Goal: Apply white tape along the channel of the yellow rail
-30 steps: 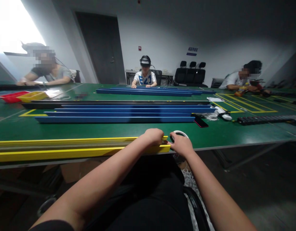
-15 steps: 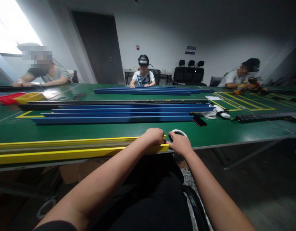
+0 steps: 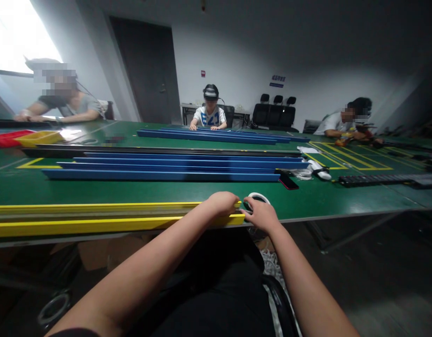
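A long, yellow, U-shaped rail [image 3: 96, 226] lies along the green tabletop's [image 3: 159, 191] near edge; likely stiff, smooth and unwieldy, best held by both side walls. The left hand [image 3: 223, 203] bends over its right end, grip hidden. The right hand's [image 3: 264, 215] fingers look parted there, beside a white ring [image 3: 260, 195].

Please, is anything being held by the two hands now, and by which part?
I cannot tell: the left hand, fingers hidden, is at the right end of the long, straight yellow channel; the right hand there shows no clear grip.
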Available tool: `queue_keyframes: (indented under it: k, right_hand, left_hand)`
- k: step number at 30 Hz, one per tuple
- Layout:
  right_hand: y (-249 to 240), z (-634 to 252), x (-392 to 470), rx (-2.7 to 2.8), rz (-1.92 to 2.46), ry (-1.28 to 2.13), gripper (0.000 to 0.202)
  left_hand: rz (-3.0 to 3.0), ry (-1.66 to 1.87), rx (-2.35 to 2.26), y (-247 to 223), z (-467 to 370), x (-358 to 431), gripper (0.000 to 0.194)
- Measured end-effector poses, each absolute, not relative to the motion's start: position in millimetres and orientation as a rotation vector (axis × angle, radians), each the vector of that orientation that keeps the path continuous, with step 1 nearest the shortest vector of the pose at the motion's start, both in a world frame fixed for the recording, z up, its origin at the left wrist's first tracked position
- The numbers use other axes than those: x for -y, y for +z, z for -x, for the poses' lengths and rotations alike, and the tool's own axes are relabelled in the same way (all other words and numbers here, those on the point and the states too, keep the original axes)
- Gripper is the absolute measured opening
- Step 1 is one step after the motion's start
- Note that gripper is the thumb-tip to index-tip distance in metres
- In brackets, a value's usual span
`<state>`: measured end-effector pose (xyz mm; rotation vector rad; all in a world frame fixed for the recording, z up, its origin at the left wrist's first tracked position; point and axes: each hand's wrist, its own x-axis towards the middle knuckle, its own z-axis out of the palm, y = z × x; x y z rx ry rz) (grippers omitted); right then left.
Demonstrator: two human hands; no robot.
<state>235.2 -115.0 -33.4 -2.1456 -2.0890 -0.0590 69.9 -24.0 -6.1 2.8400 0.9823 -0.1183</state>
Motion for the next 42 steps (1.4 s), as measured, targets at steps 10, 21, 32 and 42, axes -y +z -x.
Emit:
queue_keyframes:
  k: [10, 21, 32, 42]
  right_hand:
    - [-39, -237, 114, 2.113, 2.091, -0.065, 0.036]
    - [-43, -238, 121, 2.224, 1.956, -0.139, 0.033]
    - [-47, -233, 125, 2.385, 1.935, -0.266, 0.023]
    - [-56, -248, 138, 2.382, 1.688, -0.225, 0.021]
  left_hand:
    - [-2.852, -0.108, -1.037, -7, -75, 25, 0.038]
    - [-2.853, -0.11, -1.019, -8, -80, 24, 0.042]
    - [-2.818, -0.121, -1.01, -5, -79, 25, 0.035]
    - [-2.802, -0.112, -1.022, -4, -79, 26, 0.035]
